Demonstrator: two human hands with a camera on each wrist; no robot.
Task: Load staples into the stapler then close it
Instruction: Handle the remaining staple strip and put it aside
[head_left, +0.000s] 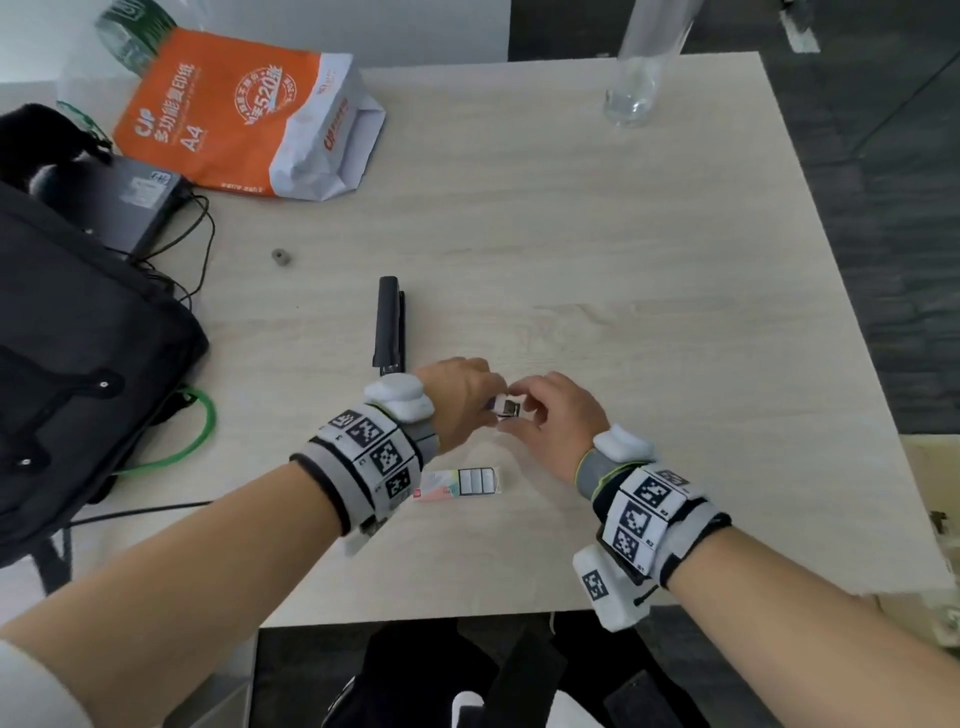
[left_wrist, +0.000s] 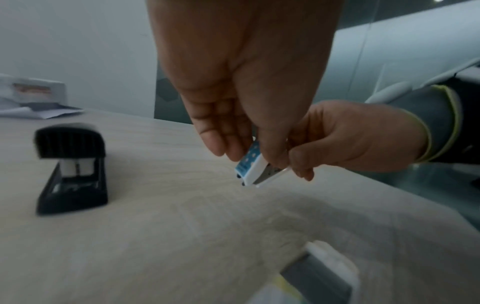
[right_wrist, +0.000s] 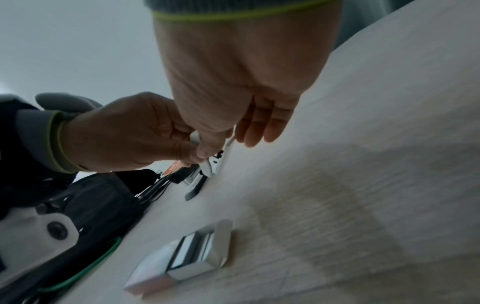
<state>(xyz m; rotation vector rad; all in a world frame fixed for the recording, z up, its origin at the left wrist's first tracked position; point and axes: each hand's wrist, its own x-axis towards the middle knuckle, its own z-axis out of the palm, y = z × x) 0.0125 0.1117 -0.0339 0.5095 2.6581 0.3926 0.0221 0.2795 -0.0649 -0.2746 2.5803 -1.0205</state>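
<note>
Blue-and-white, the small staple box (left_wrist: 250, 164) is pinched between the left hand (head_left: 460, 400) and the right hand (head_left: 558, 421) just above the table (head_left: 623, 260). Well apart, beyond the left wrist, the black stapler (head_left: 390, 325) lies untouched.

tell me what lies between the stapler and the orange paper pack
Head view: only a small dark round piece on bare table between stapler and orange paper pack.

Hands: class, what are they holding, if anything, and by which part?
Both hands pinch one small staple box: left hand on its patterned sides, right hand at its open end.
</note>
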